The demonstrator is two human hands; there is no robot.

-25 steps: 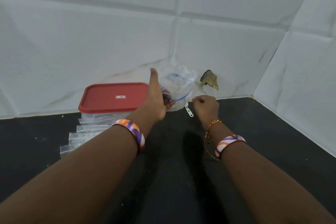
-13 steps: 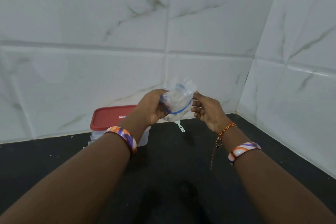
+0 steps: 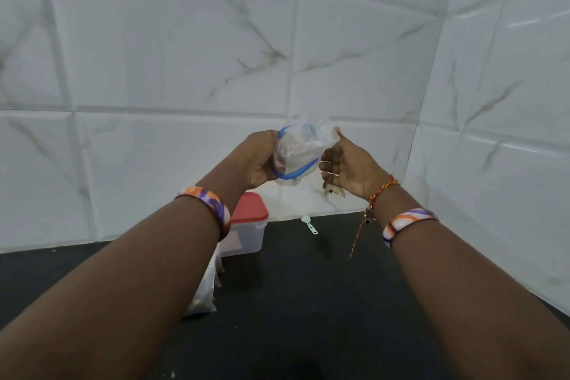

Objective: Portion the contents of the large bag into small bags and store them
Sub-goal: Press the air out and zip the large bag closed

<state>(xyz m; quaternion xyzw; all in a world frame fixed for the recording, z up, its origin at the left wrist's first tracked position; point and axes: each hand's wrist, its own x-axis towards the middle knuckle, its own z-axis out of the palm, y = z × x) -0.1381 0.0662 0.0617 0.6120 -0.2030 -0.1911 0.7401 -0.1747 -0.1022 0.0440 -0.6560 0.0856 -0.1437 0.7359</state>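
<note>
Both hands hold a crumpled clear large bag [image 3: 300, 153] with a blue zip line up in front of the wall, above the black counter [image 3: 308, 302]. My left hand [image 3: 260, 160] grips the bag's left side with curled fingers. At the bag's upper right corner my right hand [image 3: 348, 168] pinches the plastic, palm turned toward the bag. Pale brownish contents show dimly through the plastic. Small clear bags [image 3: 205, 290] lie on the counter, mostly hidden under my left forearm.
A clear container with a red lid [image 3: 251, 210] stands against the wall behind my left wrist. A small white scoop [image 3: 309, 224] lies on the counter near the wall. A brown chipped patch [image 3: 334, 191] marks the wall below my right hand.
The bag has been lifted off the counter to wall height. My right hand, a closed fist on the counter a second ago, now pinches the bag's corner.
</note>
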